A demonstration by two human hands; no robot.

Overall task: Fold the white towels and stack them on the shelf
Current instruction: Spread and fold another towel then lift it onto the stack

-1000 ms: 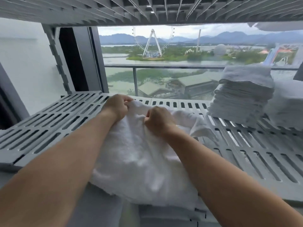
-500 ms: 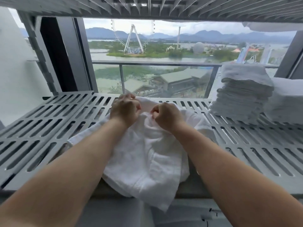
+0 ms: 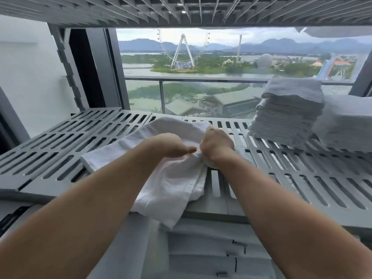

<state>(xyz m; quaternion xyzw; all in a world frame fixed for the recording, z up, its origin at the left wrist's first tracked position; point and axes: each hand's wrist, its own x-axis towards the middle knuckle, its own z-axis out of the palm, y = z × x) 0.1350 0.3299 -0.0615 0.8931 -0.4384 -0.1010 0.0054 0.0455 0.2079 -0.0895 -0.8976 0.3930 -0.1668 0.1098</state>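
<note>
Draping over the front edge of the grey slatted plastic shelf (image 3: 60, 156), the white terry towel (image 3: 171, 180) is bunched in the curled right hand (image 3: 217, 146), while the left hand (image 3: 171, 144) rests on it, fingers hidden, so its grip cannot be told.

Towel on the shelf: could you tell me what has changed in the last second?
The towel was spread leftward across the shelf; the left hand loosened its grip and lies flat on it. The right hand still grips it; the folded stack is unmoved.

Both forearms reach forward, left hand (image 3: 170, 144) palm-down with thumb out, right hand (image 3: 217, 147) fisted on the towel (image 3: 171, 184).
</note>
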